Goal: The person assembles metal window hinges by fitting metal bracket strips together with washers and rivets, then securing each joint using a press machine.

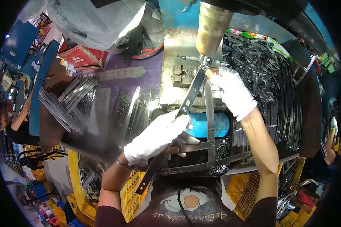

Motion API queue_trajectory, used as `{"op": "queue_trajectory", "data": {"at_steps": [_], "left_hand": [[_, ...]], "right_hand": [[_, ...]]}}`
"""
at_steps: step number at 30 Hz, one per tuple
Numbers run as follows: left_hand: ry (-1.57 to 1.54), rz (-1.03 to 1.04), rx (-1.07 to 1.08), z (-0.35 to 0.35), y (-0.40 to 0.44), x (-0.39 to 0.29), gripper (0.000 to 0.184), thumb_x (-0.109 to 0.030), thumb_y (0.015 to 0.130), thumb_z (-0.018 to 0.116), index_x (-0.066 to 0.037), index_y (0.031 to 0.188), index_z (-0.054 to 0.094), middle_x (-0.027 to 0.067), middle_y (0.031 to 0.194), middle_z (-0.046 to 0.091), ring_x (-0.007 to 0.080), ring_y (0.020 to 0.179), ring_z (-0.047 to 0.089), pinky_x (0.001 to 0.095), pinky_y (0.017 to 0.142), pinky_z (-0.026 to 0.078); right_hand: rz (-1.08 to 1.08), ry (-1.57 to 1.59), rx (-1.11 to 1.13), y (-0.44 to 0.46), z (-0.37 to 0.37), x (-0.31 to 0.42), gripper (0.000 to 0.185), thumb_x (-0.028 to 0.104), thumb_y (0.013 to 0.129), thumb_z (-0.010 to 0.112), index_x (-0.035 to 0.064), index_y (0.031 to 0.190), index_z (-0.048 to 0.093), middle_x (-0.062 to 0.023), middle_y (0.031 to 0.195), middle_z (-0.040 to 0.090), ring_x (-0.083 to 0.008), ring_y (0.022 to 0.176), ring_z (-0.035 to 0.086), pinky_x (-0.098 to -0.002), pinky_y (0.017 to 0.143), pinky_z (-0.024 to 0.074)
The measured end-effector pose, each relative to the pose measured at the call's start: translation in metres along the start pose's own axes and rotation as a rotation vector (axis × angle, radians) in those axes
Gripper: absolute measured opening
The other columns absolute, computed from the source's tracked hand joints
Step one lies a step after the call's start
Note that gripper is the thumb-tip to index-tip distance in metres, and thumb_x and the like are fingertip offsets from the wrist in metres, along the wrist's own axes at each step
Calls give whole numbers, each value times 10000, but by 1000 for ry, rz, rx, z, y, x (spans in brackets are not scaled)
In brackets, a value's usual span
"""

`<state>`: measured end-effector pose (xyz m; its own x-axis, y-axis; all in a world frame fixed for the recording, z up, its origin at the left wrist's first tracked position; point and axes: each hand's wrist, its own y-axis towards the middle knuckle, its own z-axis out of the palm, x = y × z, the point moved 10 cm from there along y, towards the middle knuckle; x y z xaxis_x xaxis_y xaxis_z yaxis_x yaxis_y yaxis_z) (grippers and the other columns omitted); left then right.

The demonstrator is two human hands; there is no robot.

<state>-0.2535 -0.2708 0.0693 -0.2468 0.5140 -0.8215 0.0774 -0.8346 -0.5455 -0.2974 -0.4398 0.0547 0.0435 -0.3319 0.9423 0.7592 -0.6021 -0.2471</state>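
Note:
My left hand [161, 132], in a white glove, is closed around a dark flat metal strip [193, 91] with punched holes. The strip slants from under the press ram [213, 28] down past my wrist. My right hand [233, 89], also gloved, is closed with its fingertips at the strip's upper end, beside the small metal tooling [205, 62] below the ram. A second strip [209, 109] hangs down from there and joins crosswise strips [187, 168] near my lap. Some fingertips are hidden behind the strips.
A blue dish [221, 125] and small loose metal parts [221, 151] lie below the press block. Dark metal pieces [257, 64] are heaped at right. Bundled strips [70, 100] and a red box [81, 56] lie left. Yellow crates [75, 178] stand below; another person [17, 123] sits far left.

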Motion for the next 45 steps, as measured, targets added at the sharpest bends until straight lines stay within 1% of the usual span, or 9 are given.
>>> {"op": "queue_trajectory", "data": {"at_steps": [15,19,22,29,33,36,37,43,45], "left_hand": [[-97,48,68,-10,2,-4,360,-374,950,430,-23,982,506,79,851,539,167,819,614,301,544,569],[-41,102,85,-14,6,4,428,-415,936,437,-11,1065,490,113,880,646,142,544,602,248,380,488],[-93,125,144,-21,-6,3,480,-422,929,450,-7,1170,450,123,833,643,185,592,620,279,460,510],[926,951,-139,-7,-103,-56,539,-244,849,554,-90,1332,369,252,1344,358,350,1228,414,473,978,388],[1471,904,-395,-4,-135,-22,402,-129,801,560,-209,1193,526,165,1237,489,308,1129,504,484,887,449],[1139,1021,-630,-105,-170,-30,240,-96,837,567,-18,1062,592,113,1023,632,204,890,619,237,820,463],[162,1008,-744,-168,-169,-8,212,-84,889,543,32,1061,587,94,1032,631,138,916,598,262,821,462],[356,710,-1215,-364,-148,60,168,-82,864,608,-51,1019,664,-33,886,645,58,746,547,223,672,443],[114,466,-1332,-415,-144,113,275,-125,798,684,1,1036,631,46,915,667,108,783,595,245,730,466]], "right_hand": [[-48,-257,-76,0,4,4,157,180,854,611,26,876,628,2,713,594,-56,568,514,-191,488,375],[84,34,110,-28,18,-9,237,247,924,534,17,890,578,60,623,430,-5,501,366,-168,435,298],[89,-246,122,-58,24,-19,490,399,917,511,-64,1073,547,-115,715,642,-128,540,593,-207,478,446],[89,-325,107,-85,62,-27,421,405,901,540,-13,933,583,-74,643,621,-90,520,571,-208,465,421],[155,122,284,-77,156,-53,387,344,930,510,-13,1069,560,-68,830,625,-103,657,600,-203,569,455],[114,297,416,-67,220,-40,453,307,947,483,-35,1244,448,-92,989,623,-130,731,628,-223,647,493],[90,249,432,-70,230,-33,479,301,949,479,-41,1279,414,-103,1030,621,-143,750,640,-231,669,502],[-739,-566,370,-143,163,99,401,235,881,581,-72,1137,552,-117,949,649,-144,777,640,-251,555,517],[-428,358,1028,-187,164,125,355,227,890,506,-24,1136,553,-125,1065,608,-187,880,612,-256,709,471]]}}
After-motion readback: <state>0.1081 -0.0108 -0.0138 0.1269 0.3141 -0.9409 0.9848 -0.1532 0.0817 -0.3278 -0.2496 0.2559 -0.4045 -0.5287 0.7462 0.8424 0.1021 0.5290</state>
